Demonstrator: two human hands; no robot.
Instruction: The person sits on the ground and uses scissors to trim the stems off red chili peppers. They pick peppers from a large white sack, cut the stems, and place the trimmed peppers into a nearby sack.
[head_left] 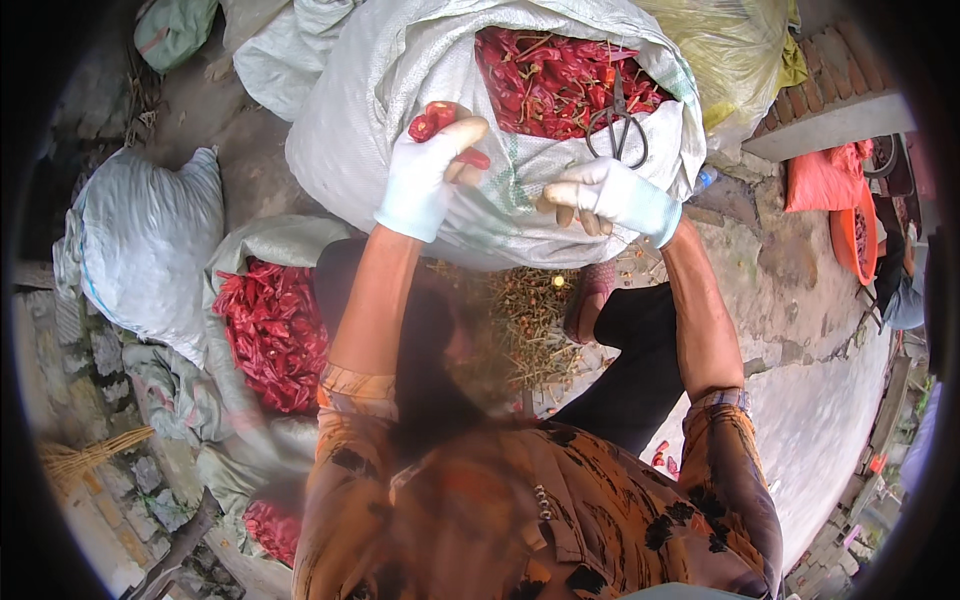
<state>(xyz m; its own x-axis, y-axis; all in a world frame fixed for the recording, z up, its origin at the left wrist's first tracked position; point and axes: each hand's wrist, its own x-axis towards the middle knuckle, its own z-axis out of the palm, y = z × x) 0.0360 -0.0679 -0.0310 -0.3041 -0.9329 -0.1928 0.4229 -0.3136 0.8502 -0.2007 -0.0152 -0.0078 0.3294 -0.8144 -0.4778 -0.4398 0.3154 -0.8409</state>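
Note:
My left hand, in a pale glove, is closed around a few red chili peppers above the near side of a large white woven sack. My right hand, gloved too, hangs over the same sack with its fingers bent and drawn together; whatever they may pinch is too small to make out. Just beyond it, dark-handled scissors lie at the sack's opening, blades pointing away. The sack's mouth is rolled back, showing a heap of dried red chilies with stems.
To the left, an open sack holds red chilies, near a full white sack. Cut stems litter the ground between my legs. At right are a red bag and an orange basin; a yellowish sack stands behind.

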